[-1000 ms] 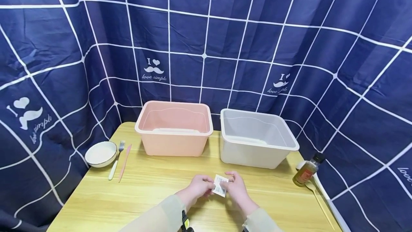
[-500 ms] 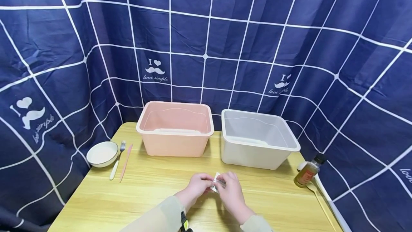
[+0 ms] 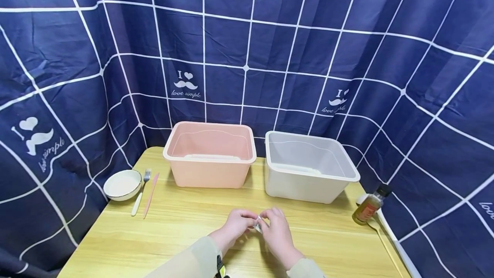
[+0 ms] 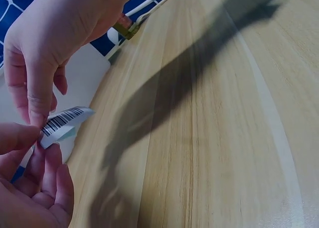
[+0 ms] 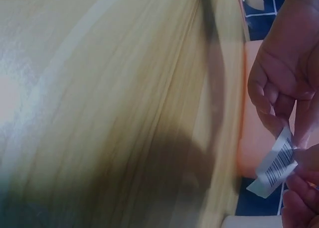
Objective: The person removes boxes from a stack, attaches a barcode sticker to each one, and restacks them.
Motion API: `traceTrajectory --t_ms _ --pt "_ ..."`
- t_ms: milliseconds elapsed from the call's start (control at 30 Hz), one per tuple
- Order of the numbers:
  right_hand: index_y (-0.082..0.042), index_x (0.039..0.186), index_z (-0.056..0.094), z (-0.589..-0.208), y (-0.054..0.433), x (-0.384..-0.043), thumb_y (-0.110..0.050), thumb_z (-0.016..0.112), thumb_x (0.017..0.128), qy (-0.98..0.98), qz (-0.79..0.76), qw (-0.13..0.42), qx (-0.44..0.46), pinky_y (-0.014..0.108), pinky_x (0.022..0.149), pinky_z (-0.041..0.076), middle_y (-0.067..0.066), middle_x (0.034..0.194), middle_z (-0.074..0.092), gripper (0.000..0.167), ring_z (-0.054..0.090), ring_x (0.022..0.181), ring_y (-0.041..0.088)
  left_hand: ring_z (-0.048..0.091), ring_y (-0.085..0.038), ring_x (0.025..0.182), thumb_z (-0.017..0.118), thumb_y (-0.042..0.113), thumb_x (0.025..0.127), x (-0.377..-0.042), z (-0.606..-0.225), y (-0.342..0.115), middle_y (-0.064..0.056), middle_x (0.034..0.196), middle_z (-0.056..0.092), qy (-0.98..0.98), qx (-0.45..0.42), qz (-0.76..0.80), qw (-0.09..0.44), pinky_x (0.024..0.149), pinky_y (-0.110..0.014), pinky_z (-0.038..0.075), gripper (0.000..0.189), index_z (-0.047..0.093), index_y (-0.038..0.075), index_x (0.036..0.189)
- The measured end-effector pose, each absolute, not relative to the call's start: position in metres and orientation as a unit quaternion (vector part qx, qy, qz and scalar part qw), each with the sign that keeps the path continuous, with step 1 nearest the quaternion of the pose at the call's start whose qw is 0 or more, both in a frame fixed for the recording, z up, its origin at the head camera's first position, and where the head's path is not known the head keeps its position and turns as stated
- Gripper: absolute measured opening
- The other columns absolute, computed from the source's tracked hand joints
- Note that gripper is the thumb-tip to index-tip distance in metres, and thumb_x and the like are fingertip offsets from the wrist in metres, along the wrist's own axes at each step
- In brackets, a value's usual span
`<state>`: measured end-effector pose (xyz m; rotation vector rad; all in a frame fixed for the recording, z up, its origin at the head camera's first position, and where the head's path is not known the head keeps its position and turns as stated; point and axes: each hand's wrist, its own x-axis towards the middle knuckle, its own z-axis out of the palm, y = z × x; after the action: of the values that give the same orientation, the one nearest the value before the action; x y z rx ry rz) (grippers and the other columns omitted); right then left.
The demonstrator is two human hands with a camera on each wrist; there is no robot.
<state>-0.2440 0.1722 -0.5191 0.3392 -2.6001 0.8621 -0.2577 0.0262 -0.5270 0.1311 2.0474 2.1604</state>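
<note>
Between the fingers of both hands is a small white packet point(image 3: 257, 226) with a printed barcode, mostly covered by fingers in the head view. My left hand point(image 3: 236, 223) pinches one side of it between thumb and fingers. Opposite, my right hand point(image 3: 277, 231) pinches the other side, fingertips close to the left ones. Seen from the left wrist, the packet point(image 4: 62, 124) looks bent, its barcode facing the camera and one corner sticking out. The right wrist view also shows the barcode on the packet point(image 5: 276, 166). Both hands are over the front middle of the wooden table point(image 3: 185, 235).
A pink bin point(image 3: 210, 173) and a grey bin point(image 3: 305, 185) stand side by side at the back. On the left lie a white bowl point(image 3: 122, 185), a fork point(image 3: 140, 194) and a pink knife point(image 3: 151, 195). A bottle point(image 3: 368, 207) lies tilted on long-handled utensils at the right edge.
My right hand has shifted left and turned over the packet, bringing its fingertips against the left hand's. The packet, earlier flat and visible, is now bent and largely covered.
</note>
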Motion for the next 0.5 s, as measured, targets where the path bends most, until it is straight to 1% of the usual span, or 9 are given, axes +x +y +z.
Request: traceTrajectory --t_ms 167,300,367,500 --pt "-0.013 0.086 0.069 -0.5213 0.1726 -0.2442 -0.005 0.077 0.081 -0.925 0.309 0.185 0.122 0.038 0.078 0.049 -0.007 0.088 0.061 0.012 0.055 0.088 0.016 0.062 -0.015 0.069 0.067 -0.006 0.081 -0.2579 -0.5282 0.0258 -0.009 0.085 0.070 0.690 0.045 0.718 0.080 0.066 -0.042 0.055 0.014 0.072 -0.008 0.094" --pt "-0.015 0.084 0.069 -0.5226 0.1735 -0.2446 -0.003 0.075 0.083 -0.920 0.321 0.187 0.122 0.036 0.077 0.050 -0.010 0.085 0.059 0.013 0.054 0.086 0.013 0.061 -0.014 0.068 0.067 -0.005 0.080 -0.2584 -0.5296 0.0251 -0.007 0.086 0.070 0.696 0.041 0.712 0.079 0.064 -0.038 0.054 0.015 0.072 -0.007 0.093" --pt "-0.015 0.084 0.069 -0.5230 0.1741 -0.2452 -0.002 0.074 0.083 -0.919 0.326 0.183 0.121 0.035 0.076 0.050 -0.010 0.085 0.058 0.014 0.054 0.085 0.013 0.061 -0.014 0.068 0.067 -0.005 0.079 -0.2589 -0.5303 0.0247 -0.007 0.087 0.069 0.699 0.039 0.709 0.079 0.064 -0.036 0.053 0.015 0.072 -0.007 0.093" --pt "-0.013 0.084 0.069 -0.5210 0.1762 -0.2468 -0.002 0.072 0.085 -0.915 0.347 0.175 0.106 0.036 0.076 0.049 -0.007 0.087 0.059 0.012 0.055 0.086 0.015 0.060 -0.014 0.067 0.067 -0.006 0.078 -0.2600 -0.5320 0.0236 -0.007 0.087 0.069 0.703 0.036 0.706 0.076 0.062 -0.033 0.053 0.015 0.072 -0.008 0.092"
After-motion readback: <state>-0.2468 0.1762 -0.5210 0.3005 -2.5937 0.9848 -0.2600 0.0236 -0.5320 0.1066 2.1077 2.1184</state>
